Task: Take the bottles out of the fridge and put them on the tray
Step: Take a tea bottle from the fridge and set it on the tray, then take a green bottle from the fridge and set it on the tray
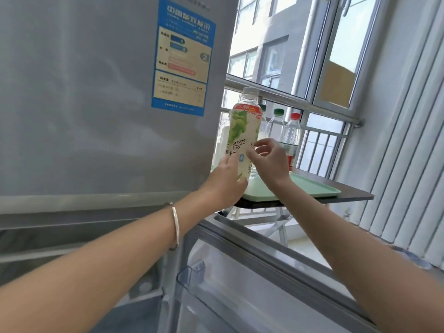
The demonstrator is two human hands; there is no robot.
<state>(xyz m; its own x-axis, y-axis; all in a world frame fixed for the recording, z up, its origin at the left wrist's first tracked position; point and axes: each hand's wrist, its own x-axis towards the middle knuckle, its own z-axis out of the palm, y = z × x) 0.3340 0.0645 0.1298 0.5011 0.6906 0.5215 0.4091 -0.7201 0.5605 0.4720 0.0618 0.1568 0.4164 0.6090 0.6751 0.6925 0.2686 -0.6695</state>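
In the head view, the left hand (228,179) grips the lower part of a tall white-capped plastic bottle of grape tea (242,133), upright over the near end of the pale green plastic tray (314,187) on the dark bench (353,194). The right hand (270,161) has curled fingers (260,146) at the label; I cannot tell whether they grip. Just beyond them stands a clear red-capped water bottle (292,138).

The fridge (96,104) is standing at the left, and the table (353,192) is sitting just right of it, before the window (336,56). The tray (314,188) is lying on the table. The tea bottle (243,135) is standing upright over the tray's near left end; its base is hidden, so it may be resting there. The left hand (228,181) is gripping its lower left side, and the right hand (270,162) is hovering just beside its right. Three smaller bottles (276,126) are standing behind it. The open fridge door (240,284) is lying below both arms.
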